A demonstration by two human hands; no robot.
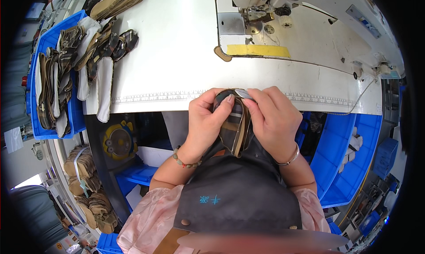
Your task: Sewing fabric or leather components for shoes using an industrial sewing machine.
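Note:
My left hand and my right hand hold a plaid fabric piece between them, just over the front edge of the white table. The piece is brown and dark, folded, with a tan layer and a stitched edge along its hanging side. At its top a pale grey-white part shows near my right fingers. The left thumb presses on the upper left of the fabric, and the right thumb and fingers pinch its upper right. Its lower end hangs in front of my dark apron.
A sewing machine stands at the back right, with yellow tape on its bed. Plaid and white fabric pieces overhang a blue bin at left. Bundled tan pieces are lower left; a blue tray sits right.

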